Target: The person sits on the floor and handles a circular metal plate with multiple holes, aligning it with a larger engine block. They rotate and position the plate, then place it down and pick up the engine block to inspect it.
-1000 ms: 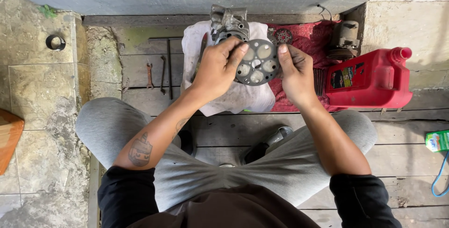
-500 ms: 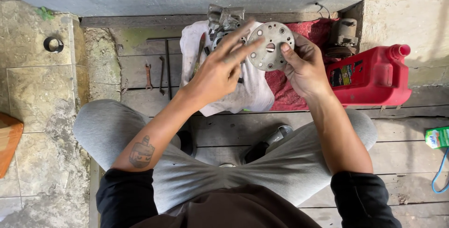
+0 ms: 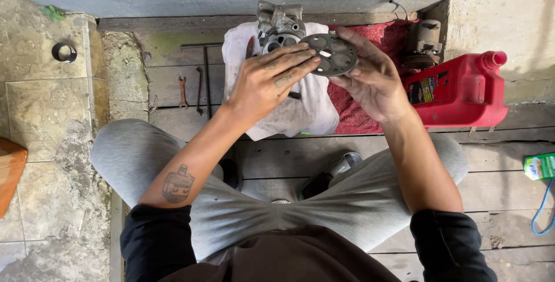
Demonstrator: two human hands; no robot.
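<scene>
Being held up over the white cloth (image 3: 300,108) is one round metal plate (image 3: 329,54) with several holes, pinched at its right edge by the right hand (image 3: 370,82), whose grip is closing on it. The left hand (image 3: 267,82) is lying with fingers outstretched, fingertips touching the plate's left edge, gripping nothing. One metal housing (image 3: 278,24) is sitting just beyond, on the cloth. The plate is judged to be lifted clear for inspection (turning it would call for steady support from both hands). To the right, one red jug (image 3: 462,88) is lying on the wooden floor; to the left, two small wrenches (image 3: 182,90) are lying.
</scene>
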